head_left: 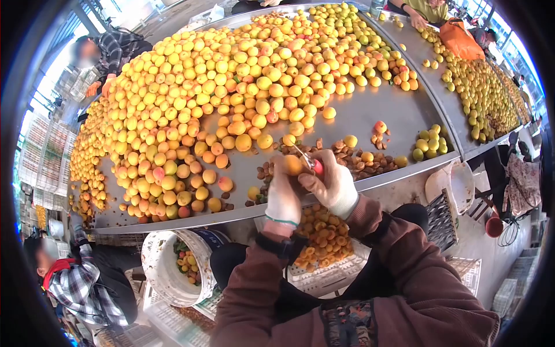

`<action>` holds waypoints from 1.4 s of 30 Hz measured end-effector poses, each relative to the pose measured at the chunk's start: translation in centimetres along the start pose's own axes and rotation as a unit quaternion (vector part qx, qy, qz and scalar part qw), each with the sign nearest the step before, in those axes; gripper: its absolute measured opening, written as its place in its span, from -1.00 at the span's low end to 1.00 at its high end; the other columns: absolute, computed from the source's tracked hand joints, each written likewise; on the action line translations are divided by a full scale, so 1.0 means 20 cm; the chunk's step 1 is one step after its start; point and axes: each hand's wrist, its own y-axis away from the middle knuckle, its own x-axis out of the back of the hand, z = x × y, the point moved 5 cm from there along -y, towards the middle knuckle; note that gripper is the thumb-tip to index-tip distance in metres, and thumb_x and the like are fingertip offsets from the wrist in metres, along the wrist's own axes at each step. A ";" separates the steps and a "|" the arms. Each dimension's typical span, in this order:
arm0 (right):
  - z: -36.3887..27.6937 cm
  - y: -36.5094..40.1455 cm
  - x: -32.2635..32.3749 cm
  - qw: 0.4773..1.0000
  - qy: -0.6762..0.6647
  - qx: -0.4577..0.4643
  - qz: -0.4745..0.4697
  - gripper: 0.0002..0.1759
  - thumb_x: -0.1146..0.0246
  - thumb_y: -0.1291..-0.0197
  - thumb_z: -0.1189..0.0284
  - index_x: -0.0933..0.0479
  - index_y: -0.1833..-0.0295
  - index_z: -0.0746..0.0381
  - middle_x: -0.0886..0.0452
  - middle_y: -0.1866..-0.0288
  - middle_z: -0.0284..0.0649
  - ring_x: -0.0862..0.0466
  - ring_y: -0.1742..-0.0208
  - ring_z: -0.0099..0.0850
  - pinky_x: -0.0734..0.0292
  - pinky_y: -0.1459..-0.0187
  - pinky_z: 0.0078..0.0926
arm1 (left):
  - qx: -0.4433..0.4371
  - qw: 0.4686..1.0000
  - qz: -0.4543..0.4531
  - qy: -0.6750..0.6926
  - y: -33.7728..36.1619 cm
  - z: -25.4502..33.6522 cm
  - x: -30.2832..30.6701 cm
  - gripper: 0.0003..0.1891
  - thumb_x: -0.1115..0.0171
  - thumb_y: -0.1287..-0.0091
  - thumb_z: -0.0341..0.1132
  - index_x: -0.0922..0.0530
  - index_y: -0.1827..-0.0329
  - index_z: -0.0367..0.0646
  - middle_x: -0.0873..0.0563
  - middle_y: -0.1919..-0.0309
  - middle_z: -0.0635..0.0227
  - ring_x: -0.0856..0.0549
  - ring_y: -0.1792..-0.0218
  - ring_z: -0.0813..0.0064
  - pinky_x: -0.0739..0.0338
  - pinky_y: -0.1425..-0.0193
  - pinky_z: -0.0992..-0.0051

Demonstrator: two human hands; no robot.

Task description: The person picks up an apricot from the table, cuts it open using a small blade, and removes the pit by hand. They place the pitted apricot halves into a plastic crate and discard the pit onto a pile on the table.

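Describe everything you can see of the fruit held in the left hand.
The fruit is small, round and yellow-orange, smooth-skinned, like the apricots heaped on the metal table. The white-gloved left hand pinches it in its fingertips above the table's near edge. The thin blade of a red-handled knife, gripped by the right hand, meets its upper right side. Whether it is cut open cannot be seen.

One left hand (283, 196), one right hand (332, 185), one red-handled knife (310, 163), one white bucket (157, 272), two steel tables (358, 115), apricots (231, 75) beyond counting.
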 end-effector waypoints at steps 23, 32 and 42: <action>0.03 0.01 0.03 0.987 -0.153 0.001 0.044 -0.71 -0.26 -0.29 0.26 -0.42 0.11 0.24 -0.62 0.45 -0.18 -0.67 0.55 -0.33 -0.57 0.49 -0.36 | 0.199 0.977 0.007 -0.080 0.13 -0.02 -0.12 -0.75 0.03 -0.48 -0.13 -0.53 0.24 -0.05 -0.42 0.63 0.52 -0.30 0.70 0.64 -0.10 0.62 0.62; 0.05 0.01 0.05 0.858 -0.459 -0.230 -0.005 -0.74 -0.13 -0.42 0.31 -0.44 0.01 0.30 -0.60 0.28 -0.28 -0.63 0.43 -0.51 -0.60 0.37 -0.54 | 0.126 0.990 -0.052 -0.027 0.10 0.03 -0.12 -0.54 0.15 -0.51 0.10 -0.53 -0.04 -0.08 -0.44 0.59 0.52 -0.28 0.66 0.66 -0.11 0.55 0.63; 0.06 -0.04 0.03 0.904 -0.401 -0.143 0.044 -0.86 -0.19 -0.36 0.38 -0.42 0.20 0.22 -0.45 0.45 -0.43 -0.40 0.59 -0.68 -0.32 0.56 -0.70 | 0.158 0.984 -0.035 0.080 0.01 -0.06 -0.02 -0.53 0.15 -0.52 0.14 -0.50 0.01 -0.07 -0.62 0.43 0.31 -0.57 0.55 0.42 -0.45 0.55 0.49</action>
